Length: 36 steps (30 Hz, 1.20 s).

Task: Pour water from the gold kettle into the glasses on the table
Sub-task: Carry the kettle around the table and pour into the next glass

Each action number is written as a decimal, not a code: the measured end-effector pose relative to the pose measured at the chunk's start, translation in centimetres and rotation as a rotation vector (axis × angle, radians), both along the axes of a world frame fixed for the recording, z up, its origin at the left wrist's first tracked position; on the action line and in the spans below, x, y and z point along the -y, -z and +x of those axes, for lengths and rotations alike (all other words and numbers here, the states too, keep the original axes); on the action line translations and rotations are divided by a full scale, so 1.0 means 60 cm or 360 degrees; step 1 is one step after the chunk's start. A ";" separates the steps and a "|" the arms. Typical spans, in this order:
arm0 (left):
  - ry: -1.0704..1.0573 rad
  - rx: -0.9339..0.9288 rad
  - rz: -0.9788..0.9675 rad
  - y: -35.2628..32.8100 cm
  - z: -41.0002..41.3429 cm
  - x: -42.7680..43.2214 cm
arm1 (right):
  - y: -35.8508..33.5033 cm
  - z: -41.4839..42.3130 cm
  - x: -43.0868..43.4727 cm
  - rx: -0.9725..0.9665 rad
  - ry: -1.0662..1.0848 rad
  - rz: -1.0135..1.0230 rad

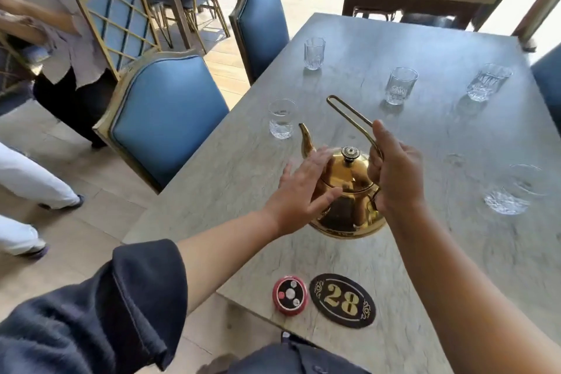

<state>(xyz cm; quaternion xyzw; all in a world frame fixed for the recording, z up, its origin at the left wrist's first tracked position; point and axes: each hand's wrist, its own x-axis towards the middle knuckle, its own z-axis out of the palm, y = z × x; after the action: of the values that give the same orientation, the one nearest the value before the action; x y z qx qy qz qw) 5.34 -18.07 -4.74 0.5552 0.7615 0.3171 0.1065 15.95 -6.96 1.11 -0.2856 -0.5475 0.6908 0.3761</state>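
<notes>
Dark navy sleeve (100, 313) bunched near left elbow; matching dark garment (291, 358) at torso; forearms bare.

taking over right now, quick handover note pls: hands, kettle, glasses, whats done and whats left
The right hand grips the gold kettle low on its wire handle.
The left hand is open, fingers spread over the kettle's shoulder by the spout; contact unclear.
The kettle is upright over the table, not pouring, spout towards the near-left glass.
The other glasses are upright: far-left glass, middle glass, far-right glass, near-right glass.
Done: fill levels cannot be read.
Left: probably check each glass, then pour, nearest the spout first.
</notes>
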 end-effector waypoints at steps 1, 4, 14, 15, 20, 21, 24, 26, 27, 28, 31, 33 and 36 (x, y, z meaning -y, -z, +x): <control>0.0007 0.0025 -0.0001 -0.001 -0.013 0.000 | -0.001 -0.013 0.002 -0.0001 0.0010 -0.0001; 0.0066 0.0068 -0.0026 -0.003 -0.058 0.003 | -0.005 -0.058 0.011 0.0004 0.0056 -0.0006; 0.0445 0.0082 -0.0107 -0.012 -0.244 0.058 | -0.008 -0.212 0.113 0.0020 0.0368 -0.0001; 0.0500 0.0057 -0.0119 -0.017 -0.264 0.068 | -0.007 -0.228 0.130 0.0003 0.0427 -0.0014; 0.0676 -0.0021 -0.0160 -0.040 -0.361 0.118 | -0.019 -0.314 0.208 -0.0001 0.0678 -0.0045; 0.0703 -0.0029 -0.0162 -0.044 -0.379 0.127 | -0.022 -0.330 0.222 -0.0001 0.0722 -0.0056; 0.0747 -0.0040 -0.0183 -0.053 -0.425 0.153 | -0.030 -0.376 0.251 -0.0029 0.0809 -0.0069; 0.0747 -0.0023 -0.0207 -0.058 -0.451 0.166 | -0.036 -0.402 0.266 -0.0025 0.0836 -0.0056; 0.0746 -0.0028 -0.0199 -0.060 -0.463 0.171 | -0.038 -0.414 0.271 -0.0021 0.0841 -0.0043; 0.0742 -0.0037 -0.0186 -0.061 -0.474 0.175 | -0.039 -0.426 0.276 -0.0015 0.0843 -0.0026; 0.0705 -0.0007 -0.0161 -0.066 -0.506 0.184 | -0.051 -0.462 0.284 0.0031 0.0824 0.0033; 0.0695 0.0021 -0.0151 -0.072 -0.526 0.184 | -0.061 -0.485 0.284 0.0018 0.0838 0.0056; 0.0718 0.0032 -0.0157 -0.082 -0.560 0.176 | -0.077 -0.524 0.280 0.0022 0.0877 0.0068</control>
<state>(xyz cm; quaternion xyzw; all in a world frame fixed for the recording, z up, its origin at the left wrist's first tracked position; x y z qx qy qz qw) -28.23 -28.61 0.17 0.7023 0.6316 0.2531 0.2093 -15.52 -23.76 5.72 -0.4206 -0.4660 0.5488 0.5521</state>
